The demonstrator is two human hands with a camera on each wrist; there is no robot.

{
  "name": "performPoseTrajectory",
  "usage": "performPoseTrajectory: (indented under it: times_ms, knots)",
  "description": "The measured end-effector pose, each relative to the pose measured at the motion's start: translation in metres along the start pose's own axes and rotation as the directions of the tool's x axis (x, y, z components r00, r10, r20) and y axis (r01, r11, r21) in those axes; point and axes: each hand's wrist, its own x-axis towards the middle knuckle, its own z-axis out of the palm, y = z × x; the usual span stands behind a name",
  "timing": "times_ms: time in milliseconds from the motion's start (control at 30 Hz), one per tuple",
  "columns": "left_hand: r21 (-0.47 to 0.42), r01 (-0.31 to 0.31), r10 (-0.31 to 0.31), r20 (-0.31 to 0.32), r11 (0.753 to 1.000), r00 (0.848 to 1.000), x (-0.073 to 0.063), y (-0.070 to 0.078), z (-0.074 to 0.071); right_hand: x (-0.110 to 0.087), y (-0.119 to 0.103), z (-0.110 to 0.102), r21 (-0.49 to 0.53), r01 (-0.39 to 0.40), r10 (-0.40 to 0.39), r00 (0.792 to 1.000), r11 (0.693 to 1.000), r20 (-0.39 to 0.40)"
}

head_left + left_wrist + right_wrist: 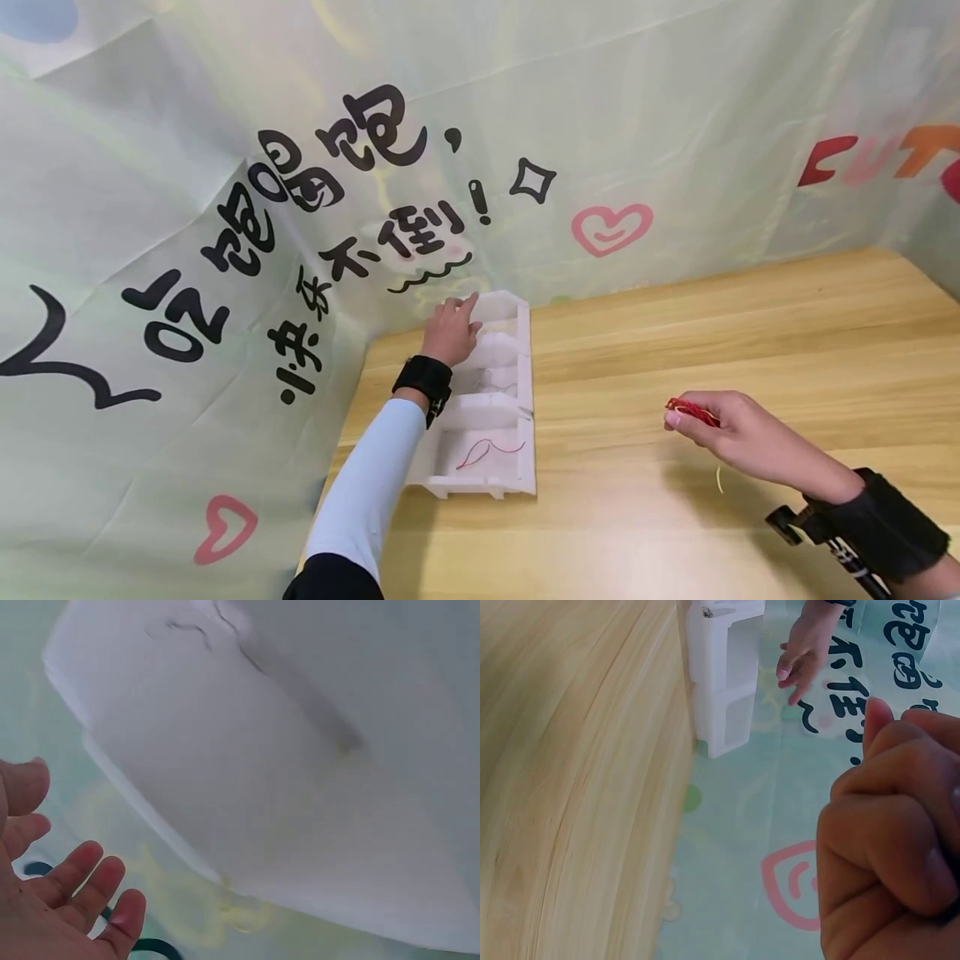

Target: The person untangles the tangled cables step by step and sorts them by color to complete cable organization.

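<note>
My left hand [448, 330] hovers over the far end of a white compartment box [527, 392], its fingers extended and holding nothing. Seen from the left wrist, the fingers [97, 881] are spread and apart from the box wall [172, 840]. My right hand [757, 437] grips a bundle of red thread [693, 410], and a pale yellow thread end [720, 479] dangles below. In the right wrist view the fingers [889, 840] are curled and hide the bundle. A red thread [487, 450] lies in the near compartment, and thin dark threads [491, 385] lie in the middle one.
The box stands on a wooden table [637, 517], close to its left edge. A pale printed cloth [675, 125] with black lettering and pink hearts rises behind and to the left of the table.
</note>
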Motion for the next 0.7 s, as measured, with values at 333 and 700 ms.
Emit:
performPoseTrajectory:
  times_ms: [333,700]
  knots:
    - [-0.033,-0.281,0.28,-0.041,0.959,0.959,-0.017,0.06,-0.029,0.002,-0.004,0.001,0.023,-0.003,0.003,1.0,1.0,0.012]
    - [0.091,-0.76,0.762,-0.17,0.643,0.624,-0.069,0.166,-0.065,0.006,-0.014,0.003,-0.012,0.007,-0.006,0.999,1.0,0.037]
